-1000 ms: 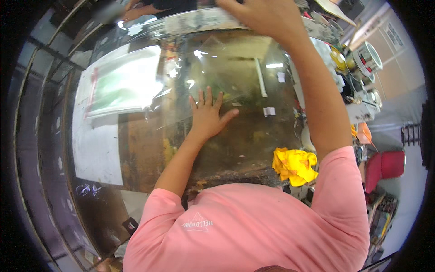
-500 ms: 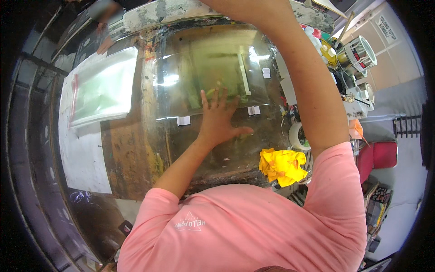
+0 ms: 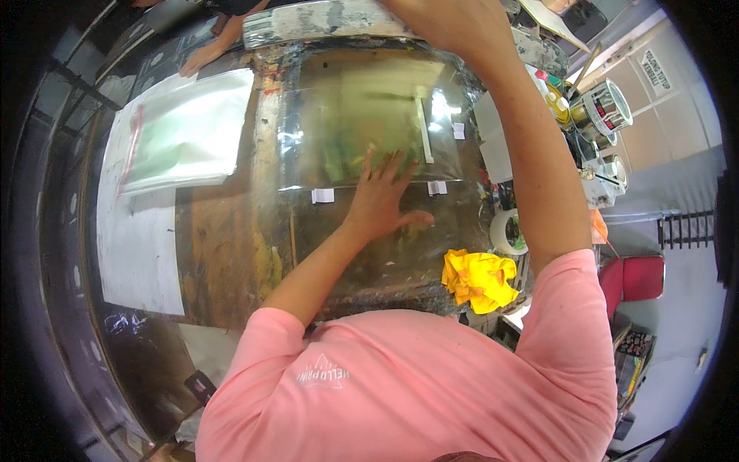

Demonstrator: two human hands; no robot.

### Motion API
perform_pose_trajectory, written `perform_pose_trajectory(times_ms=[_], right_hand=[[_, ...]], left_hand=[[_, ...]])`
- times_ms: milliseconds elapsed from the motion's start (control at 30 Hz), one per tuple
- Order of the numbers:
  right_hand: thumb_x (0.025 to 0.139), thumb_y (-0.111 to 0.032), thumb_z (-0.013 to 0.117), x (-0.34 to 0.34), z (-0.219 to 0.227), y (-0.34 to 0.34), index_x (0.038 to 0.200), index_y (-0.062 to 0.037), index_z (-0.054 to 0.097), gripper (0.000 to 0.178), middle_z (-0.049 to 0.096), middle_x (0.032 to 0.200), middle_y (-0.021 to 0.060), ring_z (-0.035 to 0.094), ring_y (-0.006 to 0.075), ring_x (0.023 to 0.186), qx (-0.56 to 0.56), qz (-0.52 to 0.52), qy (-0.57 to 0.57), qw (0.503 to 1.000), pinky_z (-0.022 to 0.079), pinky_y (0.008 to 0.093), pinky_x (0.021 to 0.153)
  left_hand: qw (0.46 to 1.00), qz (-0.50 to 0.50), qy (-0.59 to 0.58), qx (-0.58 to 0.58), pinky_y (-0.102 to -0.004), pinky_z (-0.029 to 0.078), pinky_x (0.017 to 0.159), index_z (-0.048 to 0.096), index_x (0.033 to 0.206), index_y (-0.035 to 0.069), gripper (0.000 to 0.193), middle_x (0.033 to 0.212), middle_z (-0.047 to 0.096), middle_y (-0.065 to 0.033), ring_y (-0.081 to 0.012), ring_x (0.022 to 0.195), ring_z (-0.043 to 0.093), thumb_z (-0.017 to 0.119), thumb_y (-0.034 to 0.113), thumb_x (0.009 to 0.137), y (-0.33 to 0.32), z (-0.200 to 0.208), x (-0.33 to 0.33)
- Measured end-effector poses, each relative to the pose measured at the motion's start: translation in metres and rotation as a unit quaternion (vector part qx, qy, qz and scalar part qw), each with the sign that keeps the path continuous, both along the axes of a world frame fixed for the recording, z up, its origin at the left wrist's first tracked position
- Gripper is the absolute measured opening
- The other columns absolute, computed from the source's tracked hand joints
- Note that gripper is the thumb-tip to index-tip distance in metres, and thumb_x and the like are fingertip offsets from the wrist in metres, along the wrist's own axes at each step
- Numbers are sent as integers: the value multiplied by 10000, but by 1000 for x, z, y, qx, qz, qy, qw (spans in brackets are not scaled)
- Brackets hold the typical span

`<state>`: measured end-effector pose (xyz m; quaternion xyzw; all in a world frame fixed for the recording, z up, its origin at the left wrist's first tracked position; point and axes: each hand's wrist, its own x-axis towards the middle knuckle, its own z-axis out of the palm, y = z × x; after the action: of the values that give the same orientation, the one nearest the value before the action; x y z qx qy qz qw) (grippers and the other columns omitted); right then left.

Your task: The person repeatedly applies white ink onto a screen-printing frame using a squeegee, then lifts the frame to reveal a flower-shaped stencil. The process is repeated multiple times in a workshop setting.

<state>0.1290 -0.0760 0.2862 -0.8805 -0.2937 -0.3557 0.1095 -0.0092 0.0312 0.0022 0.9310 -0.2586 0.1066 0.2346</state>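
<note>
rightward, the stained bench (image 3: 219, 242) is flanked by cans (image 3: 603, 107) — a glossy clear sheet (image 3: 346, 123) is touched by the splayed left hand (image 3: 380, 196) — right hand (image 3: 456, 27), grip unclear.

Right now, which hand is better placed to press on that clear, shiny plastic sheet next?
Probably the left hand: it is spread over the near edge of the clear plastic sheet. The right hand is past the far side, near the pale, paint-stained bar, partly out of the picture.
</note>
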Motion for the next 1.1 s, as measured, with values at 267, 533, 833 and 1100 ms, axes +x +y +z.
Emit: perform_pose_trajectory(times_ms=[267,533,833,1100], right_hand=[[991,-494,656,-41,-63,-10,1092,-61,768,458,734,925,207,685,421,894,-16,7,-4,1000,488,502,857],[1005,-528,646,-97,-180,-40,1039,-147,768,401,733,965,156,703,403,922,-80,109,399,907,549,543,778],[903,-376,791,-105,-247,-34,1155,-113,740,368,693,1014,89,680,312,916,-60,65,265,960,572,447,759],[992,-573,647,107,-250,-9,1156,-226,776,406,731,1046,58,713,311,999,-101,28,238,966,580,482,806]], left_hand=[[794,145,153,-570,-405,568,1021,563,1499,-29,941,1354,699,-175,-287,1193,705,986,362,756,120,105,14],[943,275,110,-149,-486,465,1069,635,1466,32,1105,1296,651,-139,-331,1228,608,991,619,600,120,31,-48],[954,290,59,-49,-484,351,1070,677,1417,80,1105,1213,568,-117,-320,1212,513,978,658,524,126,-9,-48],[958,284,15,-49,-470,378,1006,638,1476,83,1162,1147,587,-101,-303,1116,536,967,663,524,128,-7,-48]])
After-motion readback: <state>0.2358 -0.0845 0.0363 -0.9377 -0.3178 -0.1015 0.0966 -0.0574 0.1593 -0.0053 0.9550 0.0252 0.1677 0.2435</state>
